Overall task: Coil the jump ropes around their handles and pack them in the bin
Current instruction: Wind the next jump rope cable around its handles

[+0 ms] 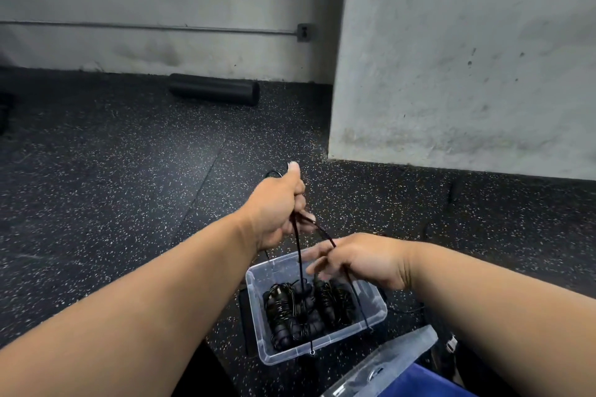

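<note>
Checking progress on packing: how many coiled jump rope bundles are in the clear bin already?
2 that I can tell apart: left bundle and right bundle, side by side in the bin. They tangle darkly, so more may be hidden.

Black ropes (300, 309), clear bin (258, 309) — floor (129, 171) black, white-speckled.

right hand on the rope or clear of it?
Touching. Head view shows the right hand fingers pinching the black rope above the bin.
</note>
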### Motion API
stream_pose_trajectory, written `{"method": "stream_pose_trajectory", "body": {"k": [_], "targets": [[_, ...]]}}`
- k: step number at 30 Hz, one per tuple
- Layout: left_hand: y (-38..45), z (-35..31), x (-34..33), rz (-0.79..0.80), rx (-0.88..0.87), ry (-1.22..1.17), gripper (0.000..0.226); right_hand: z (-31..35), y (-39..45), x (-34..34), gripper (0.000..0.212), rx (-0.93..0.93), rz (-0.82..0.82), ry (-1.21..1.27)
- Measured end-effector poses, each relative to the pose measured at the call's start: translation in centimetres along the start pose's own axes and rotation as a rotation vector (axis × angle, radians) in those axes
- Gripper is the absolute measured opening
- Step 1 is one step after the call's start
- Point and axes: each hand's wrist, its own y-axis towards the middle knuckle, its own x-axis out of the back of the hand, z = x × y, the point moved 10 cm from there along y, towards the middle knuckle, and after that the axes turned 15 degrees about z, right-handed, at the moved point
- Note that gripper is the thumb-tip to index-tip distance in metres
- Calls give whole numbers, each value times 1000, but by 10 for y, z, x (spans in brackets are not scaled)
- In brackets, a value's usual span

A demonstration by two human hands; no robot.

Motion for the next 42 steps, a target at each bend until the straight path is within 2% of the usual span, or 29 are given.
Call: {"method": "stream_pose_trajectory", "body": {"k": [3,7,11,16,20,24,28,30,31,33,37,39,42], "targets": [[-4,-15,14,-74,-98,-184,46,3,5,-9,28,22,-12,-46],[-7,-19,29,-139,-141,-318,44,15,6,-6,34,90,-55,-53],[-6,-12,21,-86,-140,-473,47,26,7,-15,29,104,-84,-167],[-7,-16,11,-29,-174,-617,48,27,13,-22,30,127,-75,-152],[-8,-21,11,18,-163,-485,42,31,13,-24,36,164,-83,-201],[-10,-3,1,163,-11,-99,27,50,4,-19,40,241,-145,-313],[-18,35,-26,358,183,94,59,53,-4,-20,40,158,-83,-523],[-17,46,-31,420,224,111,64,42,-5,-23,40,68,-2,-531],[-18,48,-31,435,235,116,58,37,-5,-26,41,41,41,-506],[-16,50,-25,413,237,176,35,27,-4,-34,39,9,126,-424],[-15,33,-18,322,149,251,60,7,-3,-38,27,-46,179,-364],[-20,21,-17,297,103,219,57,-8,-2,-39,21,-92,199,-347],[-24,17,-11,259,124,158,51,-27,-1,-47,23,-138,236,-362]]}}
